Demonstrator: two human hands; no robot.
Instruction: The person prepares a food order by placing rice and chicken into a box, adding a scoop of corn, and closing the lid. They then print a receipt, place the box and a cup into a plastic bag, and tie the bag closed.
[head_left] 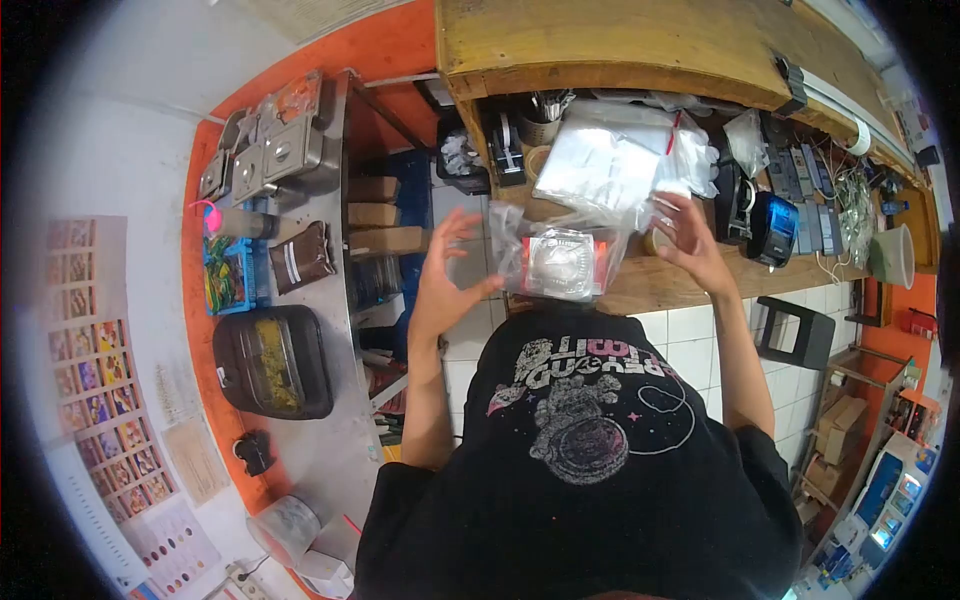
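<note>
A clear plastic bag (511,250) lies at the front edge of the wooden workbench, before my chest. Inside it is a silver, round-patterned packet (562,262) with red showing at its sides. My left hand (447,275) is open at the bag's left side, fingers spread upward and thumb tip close to the plastic. To the right, my right hand (692,247) is open too, its fingers bent apart near the bag's upper right corner. Neither hand is closed around anything.
A stack of clear plastic bags (605,150) lies behind on the workbench (660,285). A black device with a blue screen (774,226) stands to the right. On the left, a steel counter (345,440) bears a dark tub (272,362), a brown pouch (303,258) and lidded steel pans (292,150).
</note>
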